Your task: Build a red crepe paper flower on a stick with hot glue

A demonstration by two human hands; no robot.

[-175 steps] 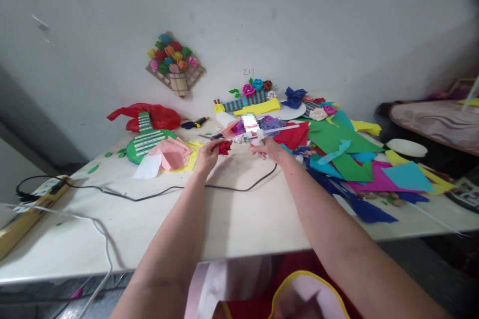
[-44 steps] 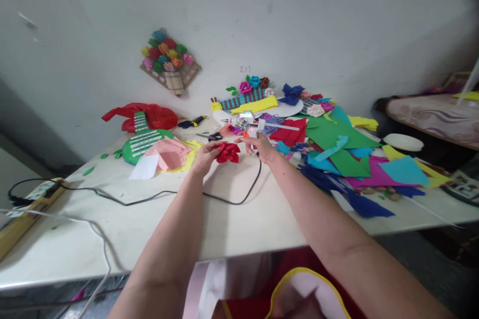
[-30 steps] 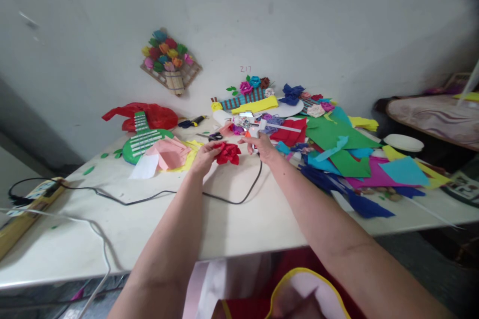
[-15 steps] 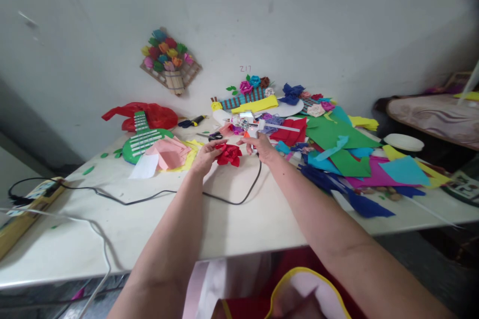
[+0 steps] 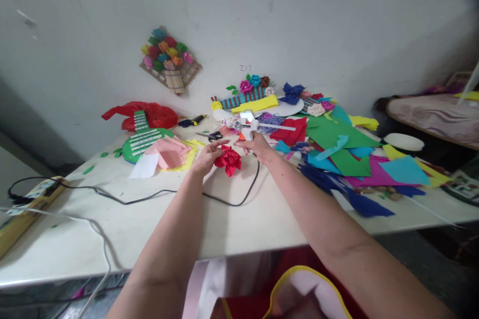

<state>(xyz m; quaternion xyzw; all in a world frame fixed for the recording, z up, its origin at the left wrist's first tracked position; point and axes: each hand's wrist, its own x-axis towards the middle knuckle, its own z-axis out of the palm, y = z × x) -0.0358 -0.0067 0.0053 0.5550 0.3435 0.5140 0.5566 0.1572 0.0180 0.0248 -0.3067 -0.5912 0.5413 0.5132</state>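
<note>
My left hand (image 5: 206, 157) pinches the left edge of a red paper flower (image 5: 229, 160), holding it just over the table (image 5: 239, 224). The flower's folded petals face up toward me. In my right hand (image 5: 257, 147) is a white hot glue gun (image 5: 248, 128) with an orange part near its tip. A white glue stick (image 5: 279, 127) juts from the gun's back to the right. The gun's nose points left, close above the flower; whether it touches is too small to tell. A black cord (image 5: 239, 203) runs down from the gun and left across the table.
Black scissors (image 5: 214, 136) lie beyond my left hand. Left are pink paper sheets (image 5: 170, 152), a green guitar-shaped craft (image 5: 144, 142) and a power strip (image 5: 35, 199). Coloured paper (image 5: 337, 134) is heaped on the right, with a white bowl (image 5: 404, 142) beyond. Paper flowers hang on the wall.
The red flower has turned so its petals face me more openly. My right hand and the glue gun have shifted slightly left, toward the flower.
</note>
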